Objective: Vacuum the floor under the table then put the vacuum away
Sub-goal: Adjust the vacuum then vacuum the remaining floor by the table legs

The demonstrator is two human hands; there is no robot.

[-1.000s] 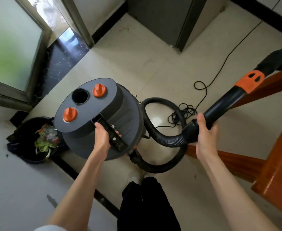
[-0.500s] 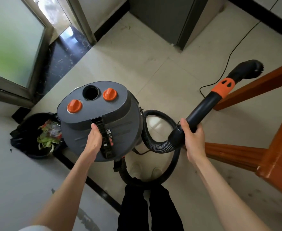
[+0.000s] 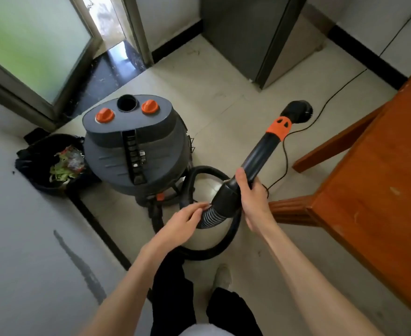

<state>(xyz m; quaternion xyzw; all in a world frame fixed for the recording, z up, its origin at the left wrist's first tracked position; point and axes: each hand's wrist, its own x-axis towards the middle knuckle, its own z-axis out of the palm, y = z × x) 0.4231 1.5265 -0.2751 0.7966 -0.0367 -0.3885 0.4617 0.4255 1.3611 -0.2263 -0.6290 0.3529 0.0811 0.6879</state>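
A grey canister vacuum [image 3: 136, 146] with two orange knobs stands on the tiled floor in front of me. Its black ribbed hose [image 3: 209, 217] loops on the floor to a black wand [image 3: 260, 154] with an orange collar and a round brush head [image 3: 297, 111]. My right hand [image 3: 253, 197] grips the wand's lower end. My left hand [image 3: 187, 218] is off the vacuum's handle, fingers spread, touching the ribbed hose just below the wand. The wooden table [image 3: 381, 180] stands at the right.
A black bin [image 3: 54, 163] with rubbish sits left of the vacuum against the wall. A black power cord [image 3: 320, 110] runs across the floor towards the back wall. A grey cabinet [image 3: 255, 37] stands at the back, a glass door [image 3: 29, 42] at the left.
The vacuum has been set down on the floor. My left hand let go of its top handle and moved right to the hose. The wand swung more upright.
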